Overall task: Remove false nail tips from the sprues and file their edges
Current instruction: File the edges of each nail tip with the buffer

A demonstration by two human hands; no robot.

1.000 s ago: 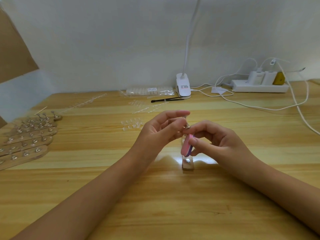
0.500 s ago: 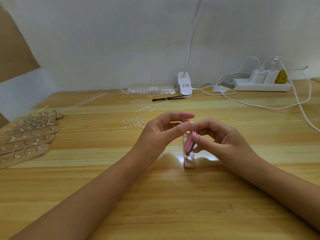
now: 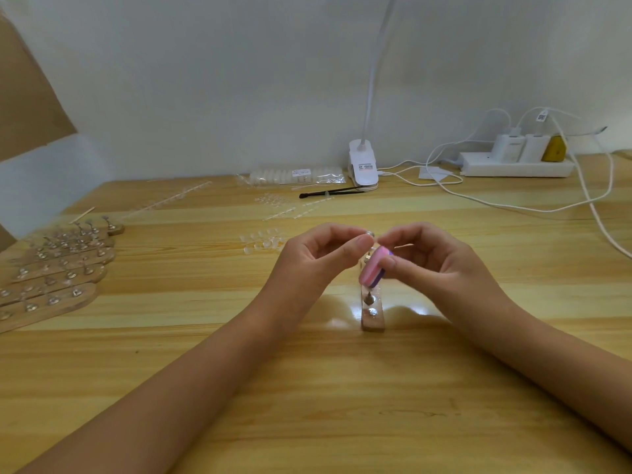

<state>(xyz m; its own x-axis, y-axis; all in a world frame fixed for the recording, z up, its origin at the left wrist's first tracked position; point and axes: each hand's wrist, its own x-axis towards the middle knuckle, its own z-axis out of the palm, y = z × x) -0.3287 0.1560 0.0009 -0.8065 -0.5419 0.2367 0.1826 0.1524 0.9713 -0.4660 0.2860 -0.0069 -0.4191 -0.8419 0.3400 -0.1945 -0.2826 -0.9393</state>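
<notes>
My left hand (image 3: 307,265) pinches a small clear nail tip (image 3: 368,235) between thumb and forefinger at the middle of the wooden table (image 3: 307,388). My right hand (image 3: 441,265) grips a small pink and purple file block (image 3: 372,271), its top right beside the tip. Under both hands a wooden holder strip (image 3: 372,318) with metal pegs lies on the table. A heap of loose clear tips (image 3: 261,240) lies just left of my left hand. Clear sprues (image 3: 290,210) lie further back.
Several wooden strips with mounted tips (image 3: 51,271) lie at the left edge. At the back stand a bag of tips (image 3: 297,175), a black brush (image 3: 331,192), a white clip lamp (image 3: 363,167), and a power strip (image 3: 516,167) with white cables (image 3: 513,206) trailing right.
Both hands rose slightly and stayed together; the file block shifted a little against the tip. The camera tilted slightly.
</notes>
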